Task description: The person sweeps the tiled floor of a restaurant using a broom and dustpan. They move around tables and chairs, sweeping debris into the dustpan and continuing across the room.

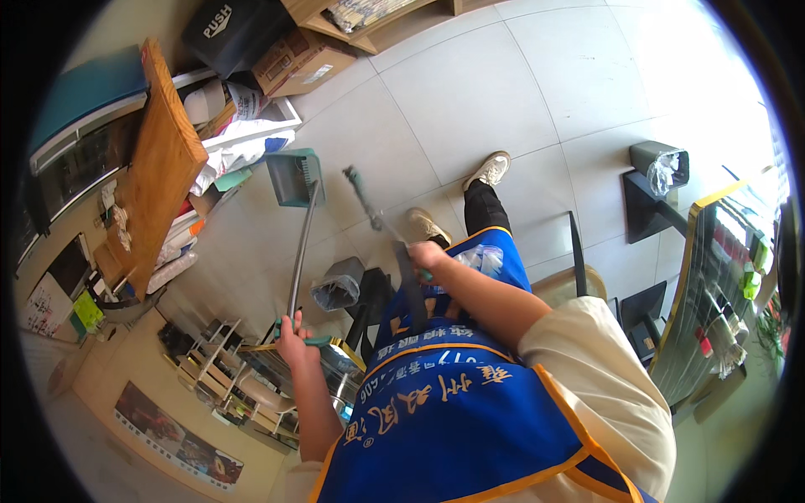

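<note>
My left hand point(298, 342) is closed around the upper end of a long-handled dustpan, beside its green grip. The dustpan's grey metal pole runs away from me to a teal pan point(289, 191) near the floor, with comb-like teeth inside it. In front of my body, my right hand point(428, 256) is wrapped round the handle of a broom. Its narrow dark green head point(362, 198) lies a short way right of the pan, apart from it and smeared by motion. My blue apron point(453, 394) with orange edging hides part of the handle.
Small grey bins with plastic liners stand at centre point(337, 283) and right point(659, 166). A wooden-edged counter point(172, 117), cluttered underneath, is at left; a cardboard box point(300, 64) and black push-lid bin point(231, 38) sit beyond. Glass-topped tables point(700, 277) flank me. Grey tiles point(470, 92) cover the floor.
</note>
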